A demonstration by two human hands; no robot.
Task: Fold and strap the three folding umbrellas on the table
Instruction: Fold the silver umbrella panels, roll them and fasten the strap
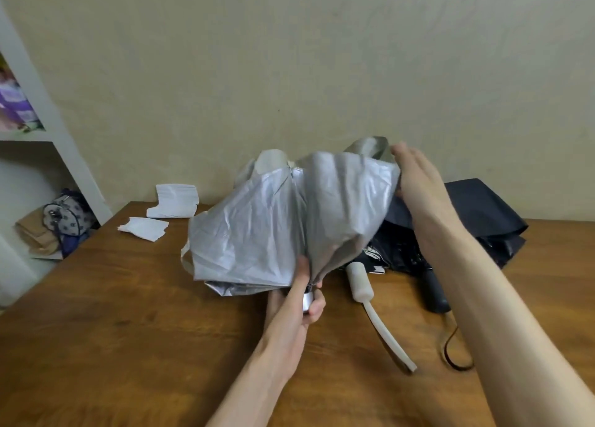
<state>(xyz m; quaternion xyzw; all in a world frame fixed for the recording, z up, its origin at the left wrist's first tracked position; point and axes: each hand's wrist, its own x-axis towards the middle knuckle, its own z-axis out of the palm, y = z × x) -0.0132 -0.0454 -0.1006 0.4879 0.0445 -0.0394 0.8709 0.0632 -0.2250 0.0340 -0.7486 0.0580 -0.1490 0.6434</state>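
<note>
The silver umbrella (273, 220) is off the wood, held in the air above the middle of the tabletop (128, 330). Its long axis runs from the near edge up and away toward the far edge. The left hand (296, 310) is clenched round the short silver handle (307, 301) at the near, low end, with the thumb laid up along the base of the shaft. From that grip the loose canopy (338, 201) billows forward and upward, unfolded and unstrapped. The right hand (418, 182) is at the far right side of the cloth, well apart from the left. Its fingers lie straight and flat against the outer fold, pressing rather than clutching as far as the view shows. So the handle end is anchored by the left hand, and the free cloth lies beyond it, nearer the right. My judgement is that the coming move is for the right hand to sweep the pleats round the shaft toward the grip. The left hand would meanwhile keep the axis steady (a twist at the handle would help the folds lie one way). The white-handled umbrella (360, 283) and the black umbrella (433, 293) lie side by side on the right part of the tabletop, handles toward the near edge, both unfolded
</note>
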